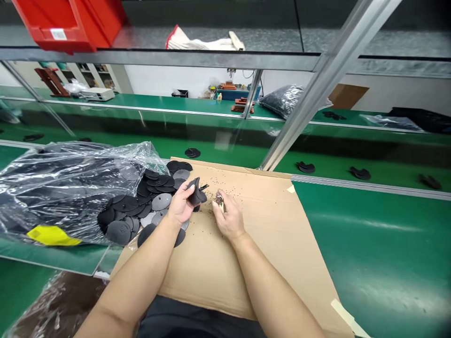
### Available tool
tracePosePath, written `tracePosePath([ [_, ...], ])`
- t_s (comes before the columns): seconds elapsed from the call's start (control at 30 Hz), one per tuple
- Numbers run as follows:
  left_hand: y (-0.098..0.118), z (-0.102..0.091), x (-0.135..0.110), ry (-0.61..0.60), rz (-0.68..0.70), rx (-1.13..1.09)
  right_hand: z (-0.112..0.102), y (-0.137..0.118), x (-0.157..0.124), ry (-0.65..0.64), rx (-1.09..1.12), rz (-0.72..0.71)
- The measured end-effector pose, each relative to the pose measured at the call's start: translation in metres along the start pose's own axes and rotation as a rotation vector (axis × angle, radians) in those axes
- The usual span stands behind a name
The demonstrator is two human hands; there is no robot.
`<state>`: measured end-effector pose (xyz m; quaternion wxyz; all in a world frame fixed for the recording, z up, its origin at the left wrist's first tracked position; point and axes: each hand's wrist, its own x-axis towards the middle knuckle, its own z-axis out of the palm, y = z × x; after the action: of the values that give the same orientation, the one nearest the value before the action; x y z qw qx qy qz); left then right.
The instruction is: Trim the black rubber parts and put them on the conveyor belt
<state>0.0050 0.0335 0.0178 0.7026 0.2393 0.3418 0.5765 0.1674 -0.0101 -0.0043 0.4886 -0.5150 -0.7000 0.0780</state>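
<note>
In my left hand [181, 205] is a folded black rubber disc [196, 192], bent between thumb and fingers, with a small dark tab sticking out to its right. My right hand [229, 217] is closed around a small shiny metal tool [220, 200]; the fingers hide most of it, and its kind is unclear. A gap separates the tool from the disc. To the left lies a heap of flat black discs [161, 202], spilling from a clear plastic bag [70, 173]. Tiny black bits are scattered over the cardboard sheet [278, 239] beneath both hands.
A green conveyor belt [225, 152] behind the cardboard carries small groups of black discs [306, 167]. A slanted metal post [299, 117] rises at the cardboard's back edge. Overhead, a shelf holds a red bin [70, 28] and a white glove [204, 43]. A yellow label [53, 235] lies on the bag.
</note>
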Motion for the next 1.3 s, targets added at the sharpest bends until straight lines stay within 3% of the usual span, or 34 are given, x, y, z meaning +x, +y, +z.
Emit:
tracePosePath([
  [0.43,-0.006,-0.007,0.007,-0.008,-0.016,-0.044,-0.001,-0.006,-0.003,-0.084,-0.233,-0.153],
  [1.0,-0.008,-0.005,0.005,-0.026,-0.008,-0.038,0.0,-0.005,-0.004,-0.064,-0.33,-0.172],
  [1.3,-0.011,-0.002,0.003,0.023,0.044,0.005,0.0,-0.002,-0.004,-0.066,-0.329,-0.145],
])
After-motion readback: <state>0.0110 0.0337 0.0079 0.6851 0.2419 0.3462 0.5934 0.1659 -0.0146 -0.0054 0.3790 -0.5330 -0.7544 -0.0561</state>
